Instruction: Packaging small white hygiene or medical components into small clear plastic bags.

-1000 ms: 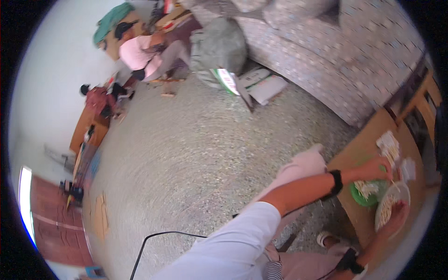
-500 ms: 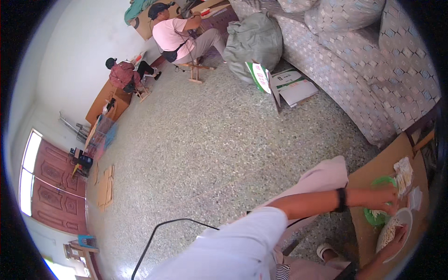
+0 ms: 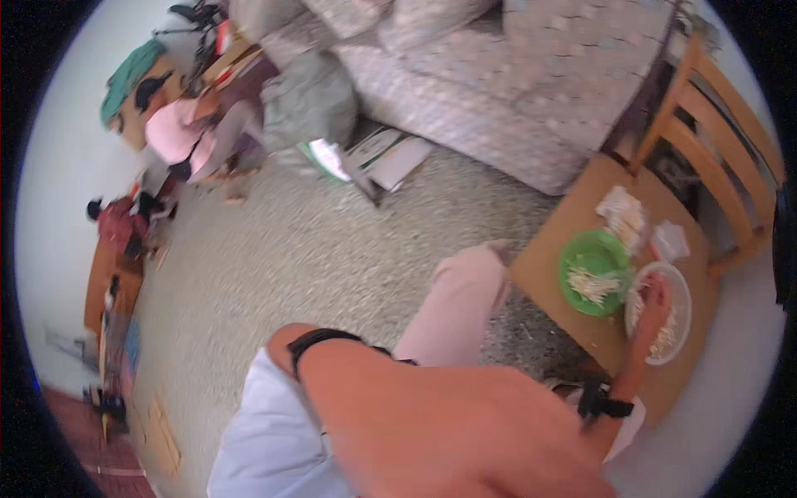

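My left hand (image 3: 465, 432) is raised close to the view at the lower edge, large and blurred, its fingers hidden. A black band circles its wrist. My right hand (image 3: 652, 300) reaches into a white bowl (image 3: 686, 309) of thin pale sticks, its fingers curled among them; what they grip is hidden. Beside that bowl, a green bowl (image 3: 573, 249) holds a loose bundle of similar sticks (image 3: 591, 286). Behind the bowls lie a clear bag with pale contents (image 3: 623, 214) and a smaller clear bag (image 3: 671, 241).
Both bowls stand on a brown board (image 3: 556, 241) before a wooden chair back (image 3: 722, 141). A patterned sofa (image 3: 498, 108) and a grey-green sack (image 3: 311, 104) are farther off. Two people sit at the far left, one in pink (image 3: 176, 133), one in red (image 3: 120, 224).
My left hand has come away from the green bowl toward me. My right hand remains at the white bowl. The view has swung to the right.
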The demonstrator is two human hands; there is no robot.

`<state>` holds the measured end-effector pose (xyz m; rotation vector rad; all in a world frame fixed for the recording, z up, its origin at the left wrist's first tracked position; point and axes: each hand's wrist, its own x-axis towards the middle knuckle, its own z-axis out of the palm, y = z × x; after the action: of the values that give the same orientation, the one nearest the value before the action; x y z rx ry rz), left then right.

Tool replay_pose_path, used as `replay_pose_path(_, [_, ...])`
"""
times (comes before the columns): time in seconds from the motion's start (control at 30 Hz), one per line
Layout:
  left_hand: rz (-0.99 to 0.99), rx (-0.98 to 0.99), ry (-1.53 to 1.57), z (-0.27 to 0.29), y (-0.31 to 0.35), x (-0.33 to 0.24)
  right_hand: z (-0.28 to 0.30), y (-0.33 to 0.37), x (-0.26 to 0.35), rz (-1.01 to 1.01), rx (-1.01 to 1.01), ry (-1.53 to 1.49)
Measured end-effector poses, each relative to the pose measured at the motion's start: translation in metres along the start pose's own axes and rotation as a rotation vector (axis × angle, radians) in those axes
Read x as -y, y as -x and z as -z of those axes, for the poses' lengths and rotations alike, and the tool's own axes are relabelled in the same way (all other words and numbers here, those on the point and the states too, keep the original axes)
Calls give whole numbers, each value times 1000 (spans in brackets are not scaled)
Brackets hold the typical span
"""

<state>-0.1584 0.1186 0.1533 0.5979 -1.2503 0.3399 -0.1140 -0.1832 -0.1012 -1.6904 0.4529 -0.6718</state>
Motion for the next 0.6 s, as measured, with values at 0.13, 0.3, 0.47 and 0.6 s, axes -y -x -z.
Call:
replay_pose_path(0.13, [37, 214, 58, 4, -34, -6, 8, 8, 24, 48, 7, -17])
replay_pose_path(0.3, [455, 41, 491, -22, -8, -25, 5, 9, 25, 30, -49, -3])
replay_pose_path(0.47, [624, 284, 597, -19, -30, -22, 0, 8, 46, 81, -30, -62])
replay_pose_path(0.6, [376, -33, 609, -35, 16, -14, -12, 12, 44, 97, -51, -41])
